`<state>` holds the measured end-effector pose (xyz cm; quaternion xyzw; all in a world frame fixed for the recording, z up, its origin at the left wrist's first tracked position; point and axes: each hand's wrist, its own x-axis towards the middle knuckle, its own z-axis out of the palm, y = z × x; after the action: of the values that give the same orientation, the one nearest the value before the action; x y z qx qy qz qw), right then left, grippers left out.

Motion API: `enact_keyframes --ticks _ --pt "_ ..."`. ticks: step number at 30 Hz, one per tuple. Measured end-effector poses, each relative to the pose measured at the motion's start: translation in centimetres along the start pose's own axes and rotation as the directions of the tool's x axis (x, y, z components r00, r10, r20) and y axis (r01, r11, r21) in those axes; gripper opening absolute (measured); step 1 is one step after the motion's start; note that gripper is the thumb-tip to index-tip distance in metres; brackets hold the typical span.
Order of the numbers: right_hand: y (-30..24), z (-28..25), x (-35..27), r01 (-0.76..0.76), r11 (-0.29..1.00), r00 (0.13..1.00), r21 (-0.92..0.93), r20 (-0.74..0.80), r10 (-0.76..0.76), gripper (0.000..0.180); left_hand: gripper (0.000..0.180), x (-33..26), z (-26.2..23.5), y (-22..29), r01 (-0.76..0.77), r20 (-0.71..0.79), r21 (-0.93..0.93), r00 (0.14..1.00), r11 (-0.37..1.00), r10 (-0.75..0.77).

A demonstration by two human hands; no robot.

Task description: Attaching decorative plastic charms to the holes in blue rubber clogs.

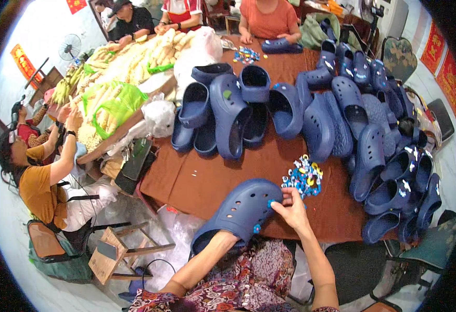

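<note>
A dark blue foam clog (236,205) lies at the near edge of the brown-covered table (186,177). My left hand (227,239) reaches inside it through the heel opening, so its fingers are hidden and only the wrist shows. Thumb and fingers of my right hand (293,209) pinch at a small blue charm (273,204) against the toe part of the clog. Another blue charm (257,228) sits on the side of the clog near my wrist. Just beyond my right hand is a loose pile of blue, white, black and yellow charms (303,177).
Many blue clogs (230,117) stand in the middle of the table, and more decorated clogs (394,195) crowd its right side. Pale goods in green bags (116,101) fill a table at left. People sit across and at left. A wooden stool (116,249) stands at lower left.
</note>
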<state>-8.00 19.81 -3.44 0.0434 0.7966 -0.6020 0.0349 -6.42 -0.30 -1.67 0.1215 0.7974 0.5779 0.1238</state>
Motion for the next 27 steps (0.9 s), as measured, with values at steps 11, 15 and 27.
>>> enact_keyframes --ticks 11,15,27 --pt "1.1 0.4 -0.5 0.072 0.993 0.994 -0.093 -0.07 -0.079 0.042 0.022 0.0 -3.3 6.8 -0.174 0.045 -0.057 0.983 0.983 0.177" --pt "0.6 -0.1 -0.8 0.042 0.996 0.998 -0.081 -0.039 -0.046 0.046 0.021 0.0 -4.2 8.8 -0.238 0.041 -0.067 0.97 0.969 0.241" --pt "2.3 -4.9 -2.8 0.206 0.711 0.918 -0.672 -0.12 -0.379 0.026 0.041 1.6 -1.7 -1.8 -0.234 0.068 0.121 0.971 0.965 0.228"
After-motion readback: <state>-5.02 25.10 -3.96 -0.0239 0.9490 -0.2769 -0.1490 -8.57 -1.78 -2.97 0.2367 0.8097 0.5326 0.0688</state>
